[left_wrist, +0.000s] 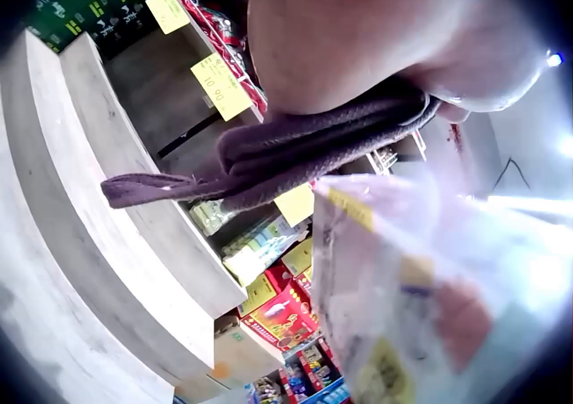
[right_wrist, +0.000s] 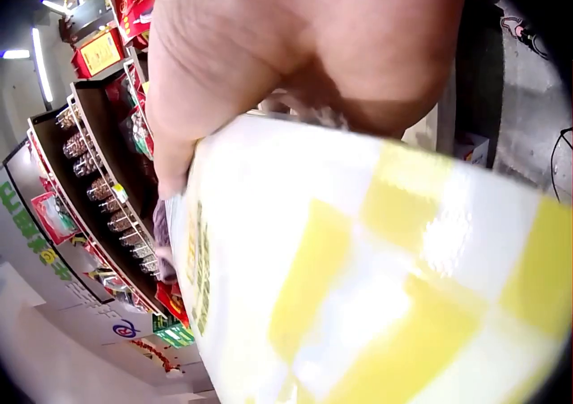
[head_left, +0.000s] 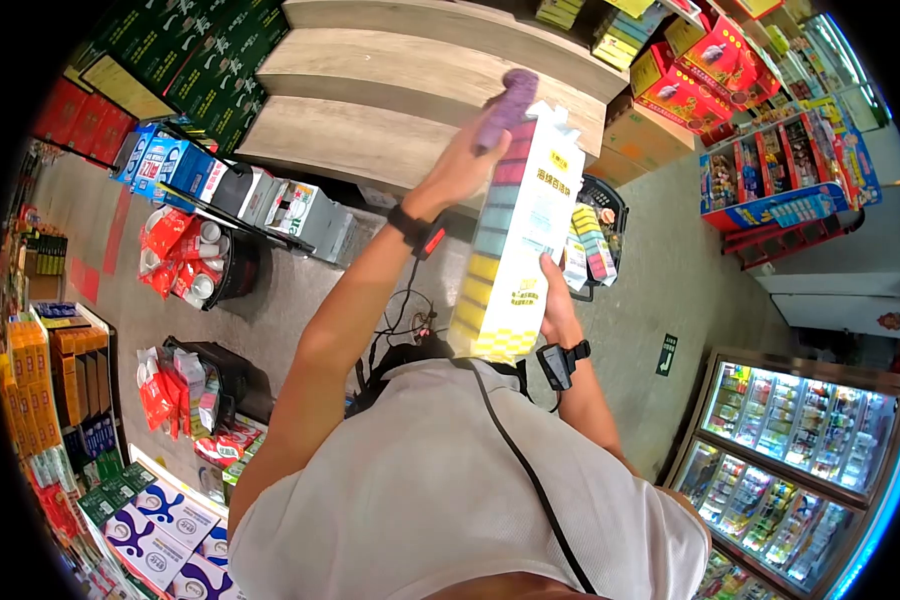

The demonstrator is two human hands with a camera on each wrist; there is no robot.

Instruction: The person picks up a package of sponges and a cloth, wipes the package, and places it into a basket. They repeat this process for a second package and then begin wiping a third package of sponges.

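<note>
A long pack of sponges, white with pink, teal and yellow sponges visible along its side, stands tilted in front of the chest. My right hand grips its right side low down, thumb on the white face. In the right wrist view, the yellow-and-white checked end of the pack fills the foreground below that hand. At the pack's upper end, my left hand holds a folded purple cloth. The left wrist view shows the cloth hanging out from under the hand.
Ahead rise stepped wooden shelves. A black basket with more sponge packs stands on the floor beyond the right hand. Bins with red packages are at left, a glass-door fridge at lower right, and red cartons at upper right.
</note>
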